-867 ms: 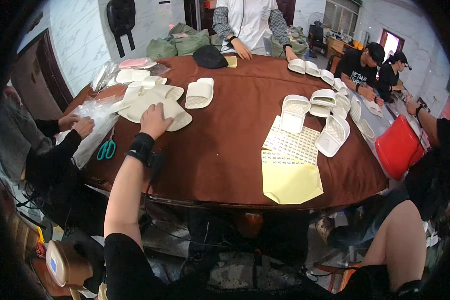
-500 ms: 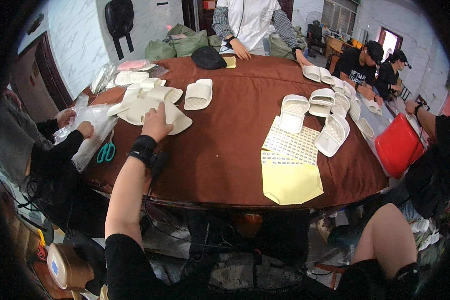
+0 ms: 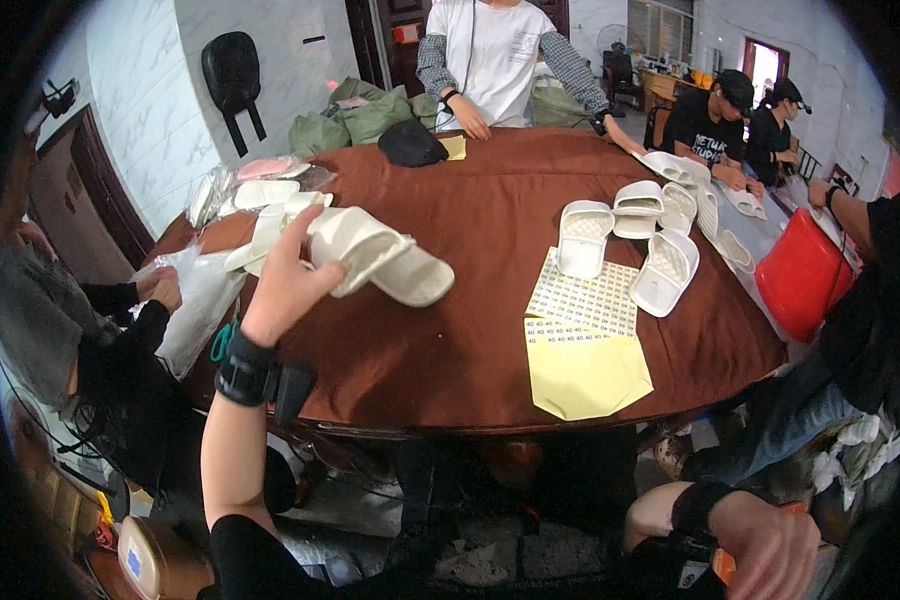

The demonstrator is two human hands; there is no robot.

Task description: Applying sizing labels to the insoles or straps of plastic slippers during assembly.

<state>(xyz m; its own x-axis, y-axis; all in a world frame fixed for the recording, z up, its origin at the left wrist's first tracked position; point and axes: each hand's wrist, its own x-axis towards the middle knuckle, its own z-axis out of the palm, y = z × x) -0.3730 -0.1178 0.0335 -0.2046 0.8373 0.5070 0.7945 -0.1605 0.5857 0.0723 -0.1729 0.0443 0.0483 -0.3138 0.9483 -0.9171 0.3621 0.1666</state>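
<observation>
My left hand (image 3: 288, 280) is raised over the left part of the table, thumb and fingers closed round cream slide slippers (image 3: 365, 245). Two appear to be held together; a second sole (image 3: 418, 280) shows to the right of the front one. Behind the hand, a few more cream slippers (image 3: 270, 225) lie on the cloth, partly covered by it. Low at the right, off the table, is my right hand (image 3: 770, 550), with a black band at its wrist. Its fingers bend downward and are partly smeared; bits of something orange (image 3: 725, 567) show beside it.
On the brown cloth (image 3: 470, 350), right of centre, lie yellow sticker sheets (image 3: 590, 380) and several cream slippers (image 3: 665, 275). A black cap (image 3: 413, 145) lies at the far side. Teal scissors (image 3: 222, 342) sit near a plastic bag (image 3: 205, 310). Co-workers surround the table; a red stool (image 3: 805, 283) stands right.
My left hand has lifted slippers off the pile, toward me. The single slipper right of the pile has left its spot. My right hand has come into view at lower right.
</observation>
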